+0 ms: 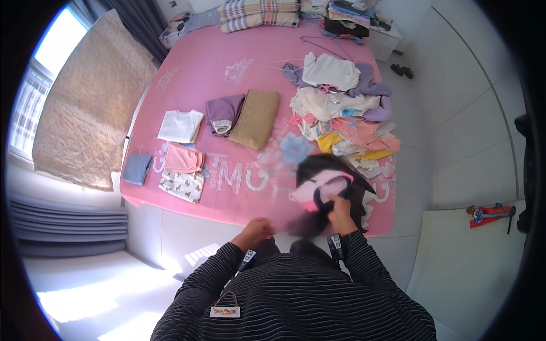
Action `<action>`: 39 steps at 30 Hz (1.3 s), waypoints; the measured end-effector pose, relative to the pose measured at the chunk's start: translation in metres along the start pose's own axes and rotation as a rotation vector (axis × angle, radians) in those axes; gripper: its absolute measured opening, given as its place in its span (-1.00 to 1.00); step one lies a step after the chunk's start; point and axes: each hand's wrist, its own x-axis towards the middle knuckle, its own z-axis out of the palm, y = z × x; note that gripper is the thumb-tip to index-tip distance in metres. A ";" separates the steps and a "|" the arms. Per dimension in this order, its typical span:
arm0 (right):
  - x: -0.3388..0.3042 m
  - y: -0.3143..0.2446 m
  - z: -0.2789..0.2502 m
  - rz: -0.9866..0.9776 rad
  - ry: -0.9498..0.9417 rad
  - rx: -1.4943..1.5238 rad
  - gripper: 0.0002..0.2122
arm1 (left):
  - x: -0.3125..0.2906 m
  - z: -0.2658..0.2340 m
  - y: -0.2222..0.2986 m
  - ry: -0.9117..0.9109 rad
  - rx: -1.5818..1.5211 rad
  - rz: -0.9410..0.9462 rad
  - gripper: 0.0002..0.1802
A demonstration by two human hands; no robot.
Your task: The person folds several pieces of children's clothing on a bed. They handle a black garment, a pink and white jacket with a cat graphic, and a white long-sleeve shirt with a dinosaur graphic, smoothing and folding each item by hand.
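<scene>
My right hand (340,215) is closed on a black and pink garment (324,184) at the bed's near edge. Part of this garment is smeared by motion, so its exact kind does not show. To its left, my left hand (256,233) is held in front of me with the fingers curled in. It is slightly blurred, and whether cloth is between its fingers I cannot make out. Just beyond the right hand lies a heap of loose clothes (341,105) in white, purple, peach and yellow.
The pink bedsheet (210,62) carries folded clothes on the left: a white top (181,126), a purple garment (223,113), a brown one (256,118), a pink one (185,158), a patterned one (182,184) and blue denim (137,169). Folded plaid bedding (259,16) lies at the far end.
</scene>
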 end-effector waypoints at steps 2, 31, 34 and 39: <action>0.014 0.008 0.017 0.033 0.002 0.020 -0.46 | -0.006 -0.018 0.008 0.093 -0.079 -0.026 -0.73; 0.390 -0.076 0.251 -0.180 -0.064 -0.244 -0.73 | 0.284 -0.061 0.092 0.259 1.223 0.472 -0.76; 0.437 -0.087 0.282 0.118 -0.100 0.107 -0.76 | 0.289 -0.065 0.091 0.244 1.205 0.417 -0.74; 0.447 -0.119 0.290 -0.026 -0.251 0.107 -0.94 | 0.291 -0.064 0.086 0.238 1.204 0.324 -0.73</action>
